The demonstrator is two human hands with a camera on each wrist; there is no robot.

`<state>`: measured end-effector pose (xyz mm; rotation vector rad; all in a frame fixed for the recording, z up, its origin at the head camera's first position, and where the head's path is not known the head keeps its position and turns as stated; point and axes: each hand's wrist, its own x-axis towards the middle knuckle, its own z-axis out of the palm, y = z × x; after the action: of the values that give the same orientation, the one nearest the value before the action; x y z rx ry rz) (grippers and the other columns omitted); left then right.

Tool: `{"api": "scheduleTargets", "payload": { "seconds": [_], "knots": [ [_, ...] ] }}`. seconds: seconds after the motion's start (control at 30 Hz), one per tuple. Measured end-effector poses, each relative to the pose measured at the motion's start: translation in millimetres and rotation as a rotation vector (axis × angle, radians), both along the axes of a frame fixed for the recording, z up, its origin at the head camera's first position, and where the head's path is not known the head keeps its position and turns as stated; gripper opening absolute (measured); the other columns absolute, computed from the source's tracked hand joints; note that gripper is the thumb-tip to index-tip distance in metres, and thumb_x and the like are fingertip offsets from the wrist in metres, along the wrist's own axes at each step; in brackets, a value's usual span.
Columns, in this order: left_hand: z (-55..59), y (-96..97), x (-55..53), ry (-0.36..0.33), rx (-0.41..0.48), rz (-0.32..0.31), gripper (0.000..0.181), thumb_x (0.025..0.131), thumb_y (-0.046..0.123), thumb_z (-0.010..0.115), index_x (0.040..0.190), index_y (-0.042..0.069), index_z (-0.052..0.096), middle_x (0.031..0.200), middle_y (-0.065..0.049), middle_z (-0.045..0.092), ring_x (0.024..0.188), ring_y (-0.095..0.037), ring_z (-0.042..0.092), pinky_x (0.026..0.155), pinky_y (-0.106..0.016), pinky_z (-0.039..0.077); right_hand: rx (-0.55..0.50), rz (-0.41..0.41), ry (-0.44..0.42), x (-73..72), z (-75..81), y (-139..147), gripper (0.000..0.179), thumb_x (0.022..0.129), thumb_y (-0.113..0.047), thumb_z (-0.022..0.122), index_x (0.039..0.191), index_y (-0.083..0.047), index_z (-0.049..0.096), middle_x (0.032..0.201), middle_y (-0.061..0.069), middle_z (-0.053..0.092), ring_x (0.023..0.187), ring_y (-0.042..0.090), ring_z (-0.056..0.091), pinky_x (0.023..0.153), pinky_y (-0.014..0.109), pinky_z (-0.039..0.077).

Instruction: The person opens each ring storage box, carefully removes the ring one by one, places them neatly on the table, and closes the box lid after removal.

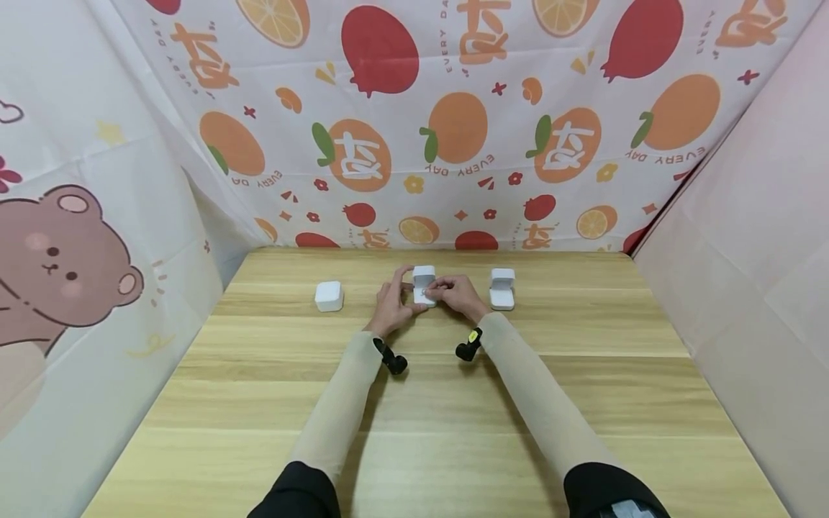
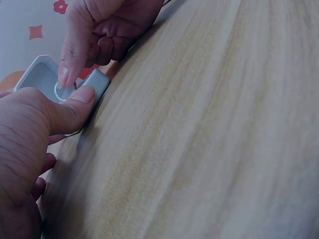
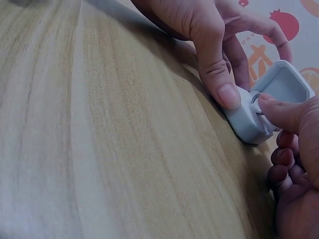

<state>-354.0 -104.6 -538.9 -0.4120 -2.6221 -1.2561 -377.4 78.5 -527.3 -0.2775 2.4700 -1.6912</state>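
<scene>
A small white ring box (image 1: 424, 273) stands with its lid up at the back middle of the table. My left hand (image 1: 391, 306) grips it, thumb (image 2: 82, 95) on the front of its base and other fingers reaching round the side and back. From the other side my right hand (image 1: 458, 295) pinches a ring (image 3: 255, 99) with a studded, sparkling band between thumb and forefinger. The ring stands upright at the cushion of the box, in front of the raised lid (image 3: 286, 82). Its lower part is hidden by the fingers and the box.
To the right stands another white ring box (image 1: 502, 290) with its lid up. A closed white box (image 1: 329, 296) sits to the left. Behind the wooden table (image 1: 427, 432) hangs a fruit-print cloth (image 1: 401, 158). Each wrist wears a small black camera (image 1: 391, 358).
</scene>
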Motion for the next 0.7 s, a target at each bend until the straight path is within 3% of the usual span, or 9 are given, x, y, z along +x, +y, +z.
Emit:
{"api": "scheduleTargets", "payload": {
  "seconds": [0.37, 0.7],
  "knots": [
    [-1.7, 0.1, 0.5, -0.014, 0.003, 0.003, 0.087, 0.066, 0.025, 0.080, 0.136, 0.027, 0.028, 0.111, -0.007, 0.066, 0.106, -0.030, 0.043, 0.097, -0.053, 0.019, -0.050, -0.037, -0.036, 0.4, -0.8, 1.2, 0.017, 0.073, -0.027, 0.075, 0.086, -0.017, 0.072, 0.094, -0.002, 0.068, 0.082, 0.008, 0.052, 0.070, 0.019, 0.042],
    [-2.2, -0.6, -1.1, 0.013, -0.011, 0.003, 0.088, 0.065, 0.026, 0.081, 0.136, 0.030, 0.029, 0.107, -0.006, 0.068, 0.106, -0.029, 0.047, 0.094, -0.053, 0.022, -0.075, -0.034, -0.031, -4.0, -3.5, 1.7, 0.016, 0.072, -0.026, 0.075, 0.085, -0.016, 0.073, 0.095, -0.001, 0.069, 0.083, 0.009, 0.055, 0.071, 0.021, 0.044]
  ]
}}
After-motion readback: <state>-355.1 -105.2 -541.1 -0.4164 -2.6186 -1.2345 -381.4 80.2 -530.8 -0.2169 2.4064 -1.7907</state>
